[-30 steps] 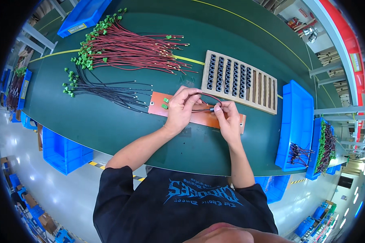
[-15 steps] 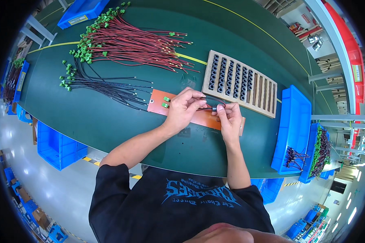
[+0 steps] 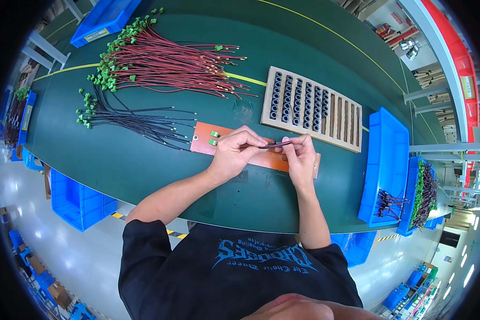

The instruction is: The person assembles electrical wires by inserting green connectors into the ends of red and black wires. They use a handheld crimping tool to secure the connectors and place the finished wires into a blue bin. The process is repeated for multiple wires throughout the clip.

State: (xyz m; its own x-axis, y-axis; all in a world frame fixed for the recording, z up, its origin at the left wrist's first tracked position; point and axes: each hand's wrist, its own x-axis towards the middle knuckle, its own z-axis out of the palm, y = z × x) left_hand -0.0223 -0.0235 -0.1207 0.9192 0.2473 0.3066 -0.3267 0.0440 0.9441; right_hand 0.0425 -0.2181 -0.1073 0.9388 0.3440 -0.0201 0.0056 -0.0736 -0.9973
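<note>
Over an orange-brown board (image 3: 204,140), my left hand (image 3: 234,153) and right hand (image 3: 301,160) face each other, both with fingers pinched. Between them stretches a short pair of red and black wires (image 3: 279,144), gripped at both sides. A small dark piece shows on the wires near my left fingertips; its shape is partly hidden. Two green connectors (image 3: 214,138) sit on the board just left of my left hand. Beyond the hands stands a wooden tray (image 3: 342,120) with rows of black ring-shaped cores (image 3: 298,101); several slots at its right hold none.
Red wires (image 3: 170,66) with green connectors lie in a bundle at the far left, black wires (image 3: 144,121) nearer. A blue bin (image 3: 385,154) with some wire assemblies (image 3: 390,204) stands at right, another blue bin (image 3: 104,21) at the far left. The green table (image 3: 160,176) curves along my front.
The wires looped between my hands have been drawn out straighter. The black cylindrical core seen at my right fingertips is now mostly hidden. The view has shifted slightly.
</note>
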